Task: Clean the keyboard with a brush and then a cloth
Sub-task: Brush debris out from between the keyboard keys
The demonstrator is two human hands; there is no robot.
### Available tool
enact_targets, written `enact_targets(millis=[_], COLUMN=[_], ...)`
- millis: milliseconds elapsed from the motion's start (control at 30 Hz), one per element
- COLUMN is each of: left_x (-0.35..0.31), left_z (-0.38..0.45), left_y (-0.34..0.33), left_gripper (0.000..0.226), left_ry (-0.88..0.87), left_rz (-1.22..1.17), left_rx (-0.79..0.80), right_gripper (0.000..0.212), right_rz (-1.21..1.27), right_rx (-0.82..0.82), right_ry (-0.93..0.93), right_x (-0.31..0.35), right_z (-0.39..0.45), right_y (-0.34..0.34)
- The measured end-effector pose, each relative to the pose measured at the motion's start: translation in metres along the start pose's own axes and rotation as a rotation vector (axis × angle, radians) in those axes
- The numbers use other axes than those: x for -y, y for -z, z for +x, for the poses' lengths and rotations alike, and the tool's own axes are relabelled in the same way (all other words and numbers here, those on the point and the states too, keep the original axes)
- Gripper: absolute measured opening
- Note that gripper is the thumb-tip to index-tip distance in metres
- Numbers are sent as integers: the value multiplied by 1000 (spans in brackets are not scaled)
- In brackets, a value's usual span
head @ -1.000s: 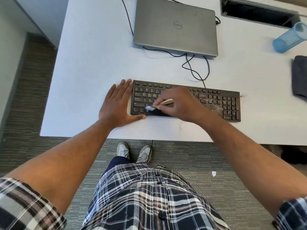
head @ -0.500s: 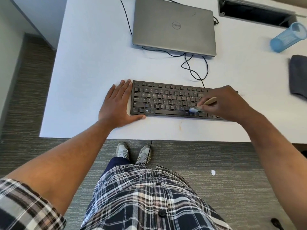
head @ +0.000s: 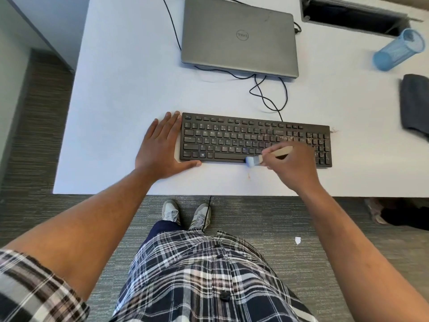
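Observation:
A black keyboard (head: 232, 138) lies near the front edge of the white desk (head: 120, 112), with pale dust and crumbs on its right keys. My left hand (head: 160, 147) lies flat against the keyboard's left end, thumb along its front edge. My right hand (head: 287, 166) grips a small brush (head: 269, 156) by its wooden handle. The light blue bristles touch the keyboard's front edge just right of the space bar. A dark grey cloth (head: 415, 105) lies at the desk's right edge.
A closed grey laptop (head: 239, 38) sits behind the keyboard, with black cables (head: 267, 94) looping between them. A blue plastic cup (head: 397, 51) lies on its side at the back right, near an open cable slot (head: 352, 16). My feet stand below the desk edge.
My right hand swept the brush from the keyboard's left keys to its right side, then came back left and nearer, to the front edge. My left hand stayed put.

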State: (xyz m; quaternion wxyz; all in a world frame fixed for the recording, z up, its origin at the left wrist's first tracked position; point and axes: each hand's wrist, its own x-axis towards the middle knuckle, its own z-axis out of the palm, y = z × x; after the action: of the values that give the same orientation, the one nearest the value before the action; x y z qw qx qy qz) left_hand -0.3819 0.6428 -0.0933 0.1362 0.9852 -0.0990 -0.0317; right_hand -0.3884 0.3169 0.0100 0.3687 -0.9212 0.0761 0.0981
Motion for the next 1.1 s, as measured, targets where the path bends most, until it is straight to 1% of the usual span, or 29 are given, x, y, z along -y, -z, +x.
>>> enact_targets(millis=[67, 100, 133, 233, 267, 400, 433, 500, 533, 633, 700, 767, 867, 933, 1000, 1033, 1067, 1100], left_x=[-1, -1, 0, 0, 0, 0, 0, 0, 0, -1, 0, 0, 0, 0, -1, -1, -1, -1], left_z=[1, 1, 1, 0, 1, 1, 1, 1, 1, 1, 1, 1, 1, 1, 1, 1, 2, 1], left_y=[0, 1, 1, 0, 0, 0, 0, 0, 0, 0, 0, 0, 0, 0, 0, 0, 1, 0], left_gripper=[136, 136, 136, 136, 136, 136, 136, 136, 136, 137, 137, 137, 137, 137, 137, 137, 137, 137], left_ry=[1, 2, 2, 5, 5, 3, 3, 3, 3, 4, 6, 7, 9, 11, 12, 11, 9, 9], left_rz=[0, 0, 1, 1, 1, 0, 2, 3, 2, 4, 9, 11, 14, 18, 19, 18, 17, 15], left_rx=[2, 3, 3, 1, 0, 1, 3, 3, 3, 9, 13, 16, 21, 24, 24, 23, 23, 23], right_gripper=[6, 6, 6, 8, 9, 7, 7, 8, 9, 7, 6, 9, 9, 9, 7, 7, 7, 7], right_rz=[37, 27, -8, -116, -119, -55, -66, -133, -156, -98, -61, -69, -85, -13, 47, 35, 6, -21], right_rx=[-77, -86, -59, 104, 120, -23, -6, 87, 102, 7, 8, 5, -156, -222, -177, -141, -133, -157], right_ry=[21, 36, 46, 29, 20, 62, 65, 52, 48, 85, 91, 48, -14, -4, 1, -6, -12, -8], right_x=[2, 3, 4, 3, 2, 4, 6, 8, 8, 10, 9, 4, -1, -2, -2, -4, -6, -8], right_z=[2, 3, 3, 2, 3, 4, 3, 3, 3, 4, 3, 4, 4, 2, 0, 0, 0, 0], right_y=[1, -1, -4, -6, -4, 1, 0, -3, -3, 0, -2, -5, 0, 1, -2, -4, -5, -5])
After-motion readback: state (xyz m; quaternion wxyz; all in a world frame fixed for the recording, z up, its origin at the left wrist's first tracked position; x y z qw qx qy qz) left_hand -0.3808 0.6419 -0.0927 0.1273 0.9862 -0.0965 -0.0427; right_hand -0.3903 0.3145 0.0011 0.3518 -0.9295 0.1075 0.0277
